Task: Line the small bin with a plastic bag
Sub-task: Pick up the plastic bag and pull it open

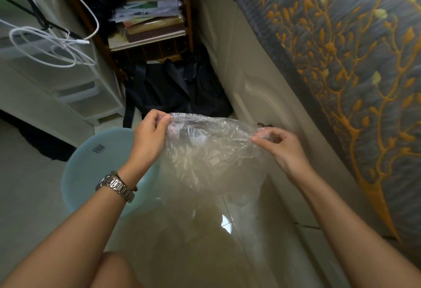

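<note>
A clear, crinkled plastic bag [209,153] hangs in the air between my hands, its top edge stretched across. My left hand [150,135], with a metal watch on the wrist, pinches the bag's top left corner. My right hand [278,144] pinches the top right corner. A pale blue round bin [91,164] stands on the floor to the lower left, partly hidden behind my left forearm and the bag. The bag hangs to the right of the bin, not inside it.
A bed with a grey and gold patterned cover [341,59] and its cream frame [257,96] runs along the right. A black bag [168,89] lies ahead under a wooden shelf of papers [148,20]. White plastic drawers [57,87] with hanging white cables [45,46] stand left.
</note>
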